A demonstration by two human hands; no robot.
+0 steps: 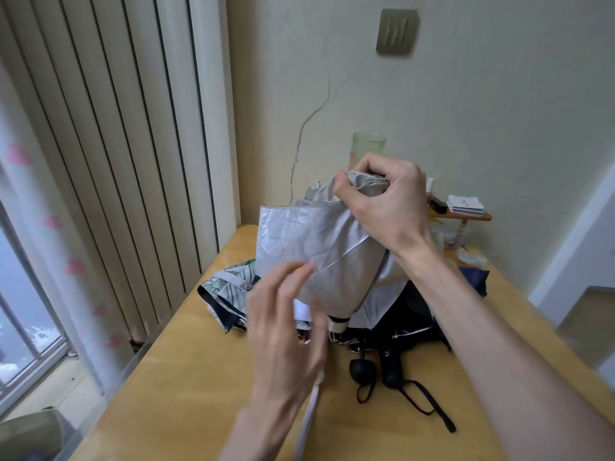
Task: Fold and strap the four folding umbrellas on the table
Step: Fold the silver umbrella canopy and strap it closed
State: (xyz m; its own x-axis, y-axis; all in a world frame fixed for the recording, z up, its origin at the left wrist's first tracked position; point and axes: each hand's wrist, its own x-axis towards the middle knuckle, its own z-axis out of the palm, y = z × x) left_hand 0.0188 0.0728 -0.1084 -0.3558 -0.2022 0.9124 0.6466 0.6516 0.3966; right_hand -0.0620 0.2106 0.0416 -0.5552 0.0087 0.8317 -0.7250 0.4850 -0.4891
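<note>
One silver umbrella [319, 254] in right hand [389, 201]

Vertical blinds [109, 144] hang at the left beside a window [20, 311], a switch plate [396, 31] sits high on the cracked wall [499, 111], and a green cup [368, 144] stands near a small shelf [474, 217] carrying stacked cards [465, 205].

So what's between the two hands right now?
The silver umbrella: its bunched canopy spans the gap. The right hand grips its top end; the left hand, blurred, is at its lower part. Seen in the head view.
</note>
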